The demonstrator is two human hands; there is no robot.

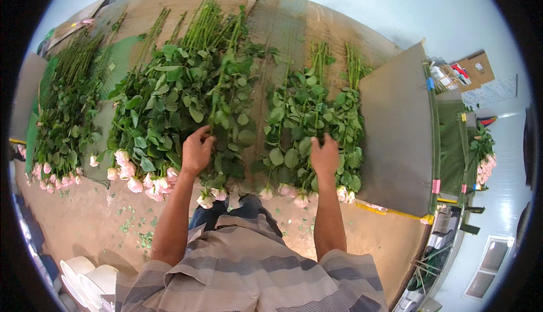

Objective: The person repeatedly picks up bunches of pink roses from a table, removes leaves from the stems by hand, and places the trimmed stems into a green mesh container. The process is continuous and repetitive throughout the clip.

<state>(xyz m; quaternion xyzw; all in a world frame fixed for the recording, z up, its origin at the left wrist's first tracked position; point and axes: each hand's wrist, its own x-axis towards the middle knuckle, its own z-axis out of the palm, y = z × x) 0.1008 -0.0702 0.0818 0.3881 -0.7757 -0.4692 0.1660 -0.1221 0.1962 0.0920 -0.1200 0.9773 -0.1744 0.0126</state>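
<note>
My left hand (206,138) pinches a leafy rose stem (220,91) in the middle of the board, at the right side of a large bunch of pink roses (147,97). My right hand (320,142) has loosely bent fingers apart at the leaves of a smaller group of rose stems (294,108), with nothing visibly gripped. The stems lie with cut ends away from me and pale pink heads (301,200) over the near edge. Another long bunch (68,108) lies at the left on green mesh.
A grey panel (390,137) with yellow-taped edge stands at the right, beside green panels (452,142), more roses (485,168) and a cardboard box (475,69). White buckets (85,281) are at lower left. Fallen leaves (136,227) lie on the floor (85,216) below the board (283,18).
</note>
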